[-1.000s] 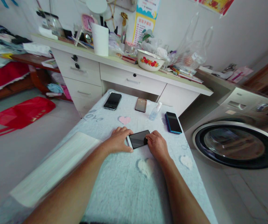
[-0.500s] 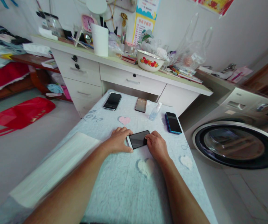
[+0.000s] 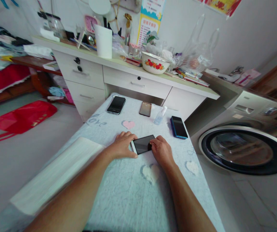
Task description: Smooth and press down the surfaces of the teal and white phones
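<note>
A white smartphone (image 3: 142,144) with a dark screen lies face up on the cloth-covered table (image 3: 128,193). My left hand (image 3: 123,145) grips its left end, thumb at the near corner and fingers at the far one. At the right end, my right hand (image 3: 161,149) has its fingers curled and pinched over the edge of the screen. Whatever may be between those fingertips is hidden. Beyond the hands are a black phone (image 3: 116,105), a brownish clear phone case (image 3: 145,109), a small clear spray bottle (image 3: 161,116) and a blue-edged phone (image 3: 179,127).
A folded pale cloth (image 3: 58,174) lies along the table's left side. Behind stands a white desk (image 3: 128,80) holding a floral enamel bowl (image 3: 155,62) and a white cylinder (image 3: 103,42). A washing machine (image 3: 244,149) is on the right, a red bag (image 3: 22,116) on the floor.
</note>
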`<action>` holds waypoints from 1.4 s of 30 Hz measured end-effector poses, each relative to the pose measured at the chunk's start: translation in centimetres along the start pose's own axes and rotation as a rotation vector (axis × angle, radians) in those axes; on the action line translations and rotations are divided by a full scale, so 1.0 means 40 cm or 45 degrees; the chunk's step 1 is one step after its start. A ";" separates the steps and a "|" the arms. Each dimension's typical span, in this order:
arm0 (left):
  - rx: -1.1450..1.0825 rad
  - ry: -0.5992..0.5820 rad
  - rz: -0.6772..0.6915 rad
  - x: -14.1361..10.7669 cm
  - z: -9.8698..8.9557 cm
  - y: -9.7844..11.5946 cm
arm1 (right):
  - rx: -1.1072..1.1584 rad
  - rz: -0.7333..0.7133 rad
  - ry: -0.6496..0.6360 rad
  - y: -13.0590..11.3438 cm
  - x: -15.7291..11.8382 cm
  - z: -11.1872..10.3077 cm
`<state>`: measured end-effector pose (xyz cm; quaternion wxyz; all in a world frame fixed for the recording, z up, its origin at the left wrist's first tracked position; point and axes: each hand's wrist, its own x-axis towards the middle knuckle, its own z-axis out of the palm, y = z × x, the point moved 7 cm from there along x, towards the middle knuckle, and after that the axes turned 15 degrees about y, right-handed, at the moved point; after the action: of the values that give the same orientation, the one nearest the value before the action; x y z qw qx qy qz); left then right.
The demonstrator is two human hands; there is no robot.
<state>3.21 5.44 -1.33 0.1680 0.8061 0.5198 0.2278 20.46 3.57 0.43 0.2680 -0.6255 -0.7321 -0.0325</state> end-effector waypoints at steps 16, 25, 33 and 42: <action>0.014 -0.016 0.005 -0.002 0.002 -0.004 | 0.038 -0.067 -0.090 -0.043 -0.011 0.006; 0.009 -0.021 -0.002 0.000 0.001 -0.001 | -0.058 -0.014 -0.017 0.005 -0.001 -0.008; 0.019 -0.038 -0.006 -0.001 0.001 -0.002 | -0.138 0.052 0.020 0.034 0.004 -0.018; 0.026 -0.041 -0.009 0.000 0.002 -0.001 | -0.110 0.032 0.018 0.011 0.002 -0.007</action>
<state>3.23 5.44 -1.41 0.1689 0.8094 0.5222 0.2090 20.97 3.62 0.58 0.2462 -0.6455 -0.7200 -0.0651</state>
